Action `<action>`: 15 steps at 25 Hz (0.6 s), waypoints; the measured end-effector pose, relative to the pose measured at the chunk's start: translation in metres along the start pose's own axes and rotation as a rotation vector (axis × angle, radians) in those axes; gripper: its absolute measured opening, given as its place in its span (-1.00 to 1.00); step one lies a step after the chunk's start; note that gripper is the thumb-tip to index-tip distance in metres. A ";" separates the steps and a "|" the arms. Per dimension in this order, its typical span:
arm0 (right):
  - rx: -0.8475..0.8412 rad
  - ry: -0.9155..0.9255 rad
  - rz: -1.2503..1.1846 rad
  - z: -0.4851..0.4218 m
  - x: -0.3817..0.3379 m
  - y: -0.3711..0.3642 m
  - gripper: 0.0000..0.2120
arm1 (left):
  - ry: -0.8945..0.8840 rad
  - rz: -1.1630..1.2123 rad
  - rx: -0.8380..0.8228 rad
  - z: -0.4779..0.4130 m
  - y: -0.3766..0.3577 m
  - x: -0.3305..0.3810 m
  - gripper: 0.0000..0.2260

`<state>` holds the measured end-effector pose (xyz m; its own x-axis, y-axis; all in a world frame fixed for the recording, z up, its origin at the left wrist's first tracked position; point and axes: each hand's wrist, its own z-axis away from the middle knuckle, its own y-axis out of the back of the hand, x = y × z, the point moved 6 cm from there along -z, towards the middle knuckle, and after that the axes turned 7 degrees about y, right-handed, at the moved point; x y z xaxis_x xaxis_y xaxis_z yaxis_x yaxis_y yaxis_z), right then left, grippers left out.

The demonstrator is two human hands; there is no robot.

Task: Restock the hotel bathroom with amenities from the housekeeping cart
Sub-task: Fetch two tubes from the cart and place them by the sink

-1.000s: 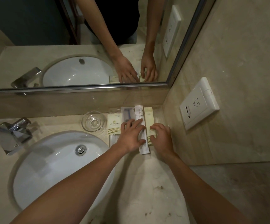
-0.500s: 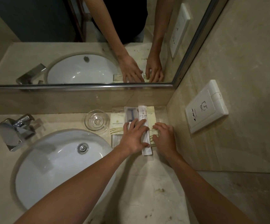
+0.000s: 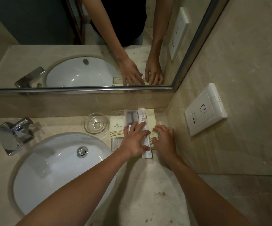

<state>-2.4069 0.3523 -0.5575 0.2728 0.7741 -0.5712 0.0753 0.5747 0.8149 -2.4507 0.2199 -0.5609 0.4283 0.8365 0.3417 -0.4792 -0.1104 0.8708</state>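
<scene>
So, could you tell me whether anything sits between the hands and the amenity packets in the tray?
Nothing visible does. The left hand rests on the long white packet, and the fingertips of the right hand touch the cream packet beside it.

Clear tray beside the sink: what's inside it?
A left cream sachet, blue-handled pack, long white packet and right cream sachet lie side by side. The left hand and right hand hide parts of the last three.

Bare forearms, black top
</scene>
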 end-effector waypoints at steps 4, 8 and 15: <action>-0.005 0.007 -0.002 0.000 -0.001 0.001 -0.57 | 0.003 0.025 0.007 0.002 -0.001 0.002 -0.35; 0.049 -0.003 -0.036 0.003 -0.004 0.008 -0.60 | -0.022 0.130 0.070 0.009 0.007 0.003 -0.35; 0.011 -0.019 -0.031 0.028 -0.017 0.007 -0.61 | 0.010 0.134 0.044 0.043 0.017 -0.021 -0.44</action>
<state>-2.3841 0.3356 -0.5390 0.2880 0.7506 -0.5947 0.0946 0.5956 0.7977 -2.4351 0.1771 -0.5379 0.3555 0.8178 0.4525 -0.4972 -0.2445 0.8325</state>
